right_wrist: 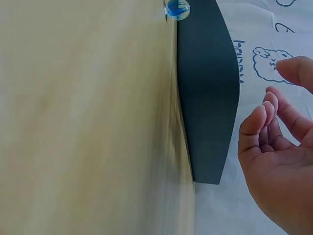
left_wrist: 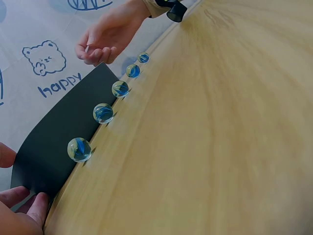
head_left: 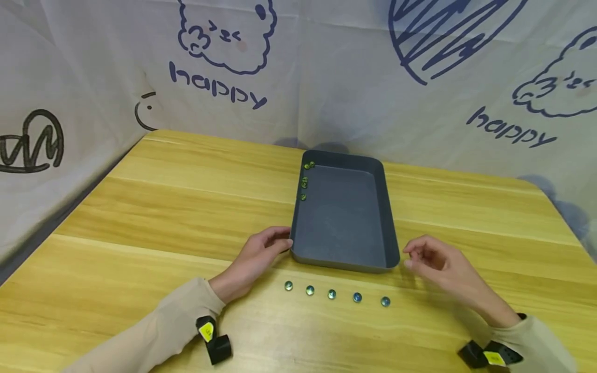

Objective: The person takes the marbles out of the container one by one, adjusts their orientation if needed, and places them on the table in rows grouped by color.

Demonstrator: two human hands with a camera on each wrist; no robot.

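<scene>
A dark grey rectangular tray point(head_left: 342, 220) lies on the table, one short side toward me. At its near left corner my left hand point(head_left: 254, 259) holds the wall, thumb at the rim and fingers lower on the outside. My right hand point(head_left: 443, 267) hovers just beside the near right corner, apart from the tray; in the right wrist view its fingers are loosely bent with nothing between them. Several clear glass marbles with blue swirls, one of them a marble point(head_left: 331, 294) in the middle, form a row before the tray. Several greenish marbles point(head_left: 304, 183) sit along the tray's left inner wall.
The wooden table point(head_left: 186, 197) extends to both sides of the tray. Behind it hangs a white cloth point(head_left: 336, 93) with drawings and lettering, close to the tray's far end. Each wrist carries a small black camera point(head_left: 219, 348).
</scene>
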